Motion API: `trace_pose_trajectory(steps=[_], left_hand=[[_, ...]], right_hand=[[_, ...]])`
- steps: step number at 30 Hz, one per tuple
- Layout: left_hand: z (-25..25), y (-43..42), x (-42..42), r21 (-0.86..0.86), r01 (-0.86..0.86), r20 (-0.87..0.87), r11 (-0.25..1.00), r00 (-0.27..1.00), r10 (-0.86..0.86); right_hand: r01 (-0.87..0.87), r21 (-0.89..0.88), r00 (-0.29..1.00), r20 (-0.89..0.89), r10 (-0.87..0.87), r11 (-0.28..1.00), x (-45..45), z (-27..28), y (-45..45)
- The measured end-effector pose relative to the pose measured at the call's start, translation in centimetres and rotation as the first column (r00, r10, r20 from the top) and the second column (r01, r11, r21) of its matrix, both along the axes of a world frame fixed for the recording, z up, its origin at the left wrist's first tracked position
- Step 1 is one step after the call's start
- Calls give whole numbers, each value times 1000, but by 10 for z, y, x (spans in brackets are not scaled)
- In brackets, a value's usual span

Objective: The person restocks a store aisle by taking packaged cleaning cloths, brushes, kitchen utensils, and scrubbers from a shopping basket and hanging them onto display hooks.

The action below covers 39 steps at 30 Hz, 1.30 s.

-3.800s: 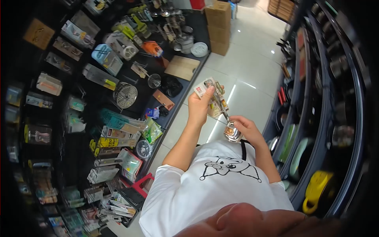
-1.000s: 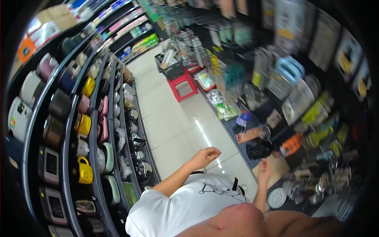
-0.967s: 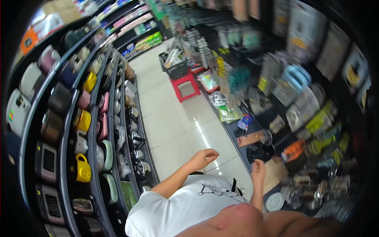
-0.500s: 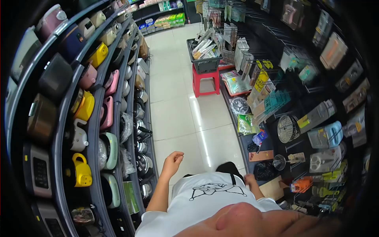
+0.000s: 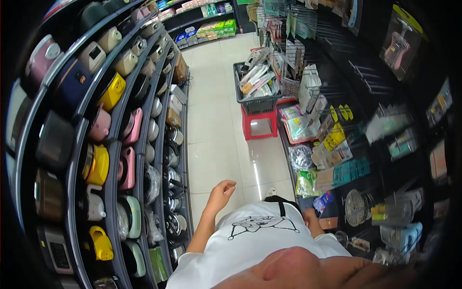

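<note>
Over the pale tiled floor (image 5: pixel 214 144), my left hand (image 5: pixel 221 195) hangs in front of my body. Its fingers are loosely bent, and nothing shows in them. My right hand (image 5: pixel 308 217) is low at my right side, partly hidden by my shirt and dark trousers, so its fingers cannot be made out. Beside it, on the low shelf, lie a blue-and-purple packet (image 5: pixel 323 201) and a green packet (image 5: pixel 305 183). Farther up the aisle, a dark grey basket (image 5: pixel 260 105) full of packaged goods rests on a red stool (image 5: pixel 260 126).
Shelving on the left holds several small appliances, such as a yellow one (image 5: pixel 99 164) and a pink one (image 5: pixel 127 167), with metal pots (image 5: pixel 174 178) lower down. Along the right, hooks carry packaged utensils, including a round metal strainer (image 5: pixel 356 207). Colourful packs (image 5: pixel 219 29) fill the far shelf.
The basket, stool and racks appear nearer and lower in view as I move forward along the aisle. My left hand has shifted slightly right and up in view.
</note>
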<state>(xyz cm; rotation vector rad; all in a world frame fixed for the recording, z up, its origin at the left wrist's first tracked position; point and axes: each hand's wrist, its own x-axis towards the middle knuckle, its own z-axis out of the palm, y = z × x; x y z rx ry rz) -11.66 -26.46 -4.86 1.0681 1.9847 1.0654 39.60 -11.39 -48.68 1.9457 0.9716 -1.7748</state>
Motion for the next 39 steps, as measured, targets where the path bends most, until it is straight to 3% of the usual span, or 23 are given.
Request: trace_pose_trajectory(steps=[2,4,6,7,9,12,14,15,16,17,18,20,23,26,27,30,31,33,34,36,39], left_hand=[[18,58,-10,35,20,-39,999,999,-18],[28,113,-19,72,36,-61,997,998,-31],[34,153,-23,145,33,-202,989,979,-3],[35,169,-24,136,31,-178,990,984,-6],[26,192,-29,114,30,-76,993,997,-22],[2,225,-53,64,33,52,997,998,-36],[-10,250,-73,5,4,49,1000,999,-4],[-20,268,-87,28,11,61,1000,998,-13],[-27,291,-101,28,16,71,999,997,-18],[-32,318,-116,39,31,23,999,999,-32],[-41,347,-131,50,49,-26,998,999,-48],[-59,418,-163,85,53,-68,995,997,-47],[-102,531,-212,111,84,-171,990,983,-64],[-159,638,-257,77,83,-400,994,915,-45],[-149,662,-261,-65,17,-363,998,931,-39],[-197,739,-302,-442,-28,-463,896,863,-202],[-209,754,-310,-448,-11,-444,894,870,-212],[-234,776,-319,-436,-97,-589,894,782,-202],[-245,785,-322,-447,-82,-573,891,791,-215],[-236,800,-327,-545,-109,-554,831,790,-260],[-243,809,-334,-563,-134,-607,816,737,-298]], right_hand=[[25,455,984,-169,58,890,-117,92,90],[57,587,958,-259,121,808,-177,180,148],[83,676,884,-389,259,732,-193,147,208],[68,666,891,-375,254,743,-195,160,216],[325,499,866,-499,-40,803,-216,201,240],[370,412,854,-504,-130,832,-201,181,243],[6,612,961,-222,165,791,-158,127,229],[4,606,964,-214,158,796,-77,60,191],[-473,726,834,184,521,499,-31,8,162],[-800,598,471,579,665,45,-39,-23,171],[-805,591,472,585,659,52,-63,59,168],[-713,637,657,460,598,293,-92,96,155],[-452,643,889,273,367,618,-154,150,142],[-128,565,988,142,57,815,-195,197,142],[-21,529,992,115,-47,848,-202,211,148],[299,431,937,35,-347,851,-221,233,194],[407,391,895,12,-446,826,-227,238,207],[574,302,808,-59,-586,761,-242,245,248],[625,387,770,-157,-619,678,-250,250,261],[607,408,786,-184,-590,682,-287,290,312],[563,491,816,-199,-543,665,-327,314,342]])
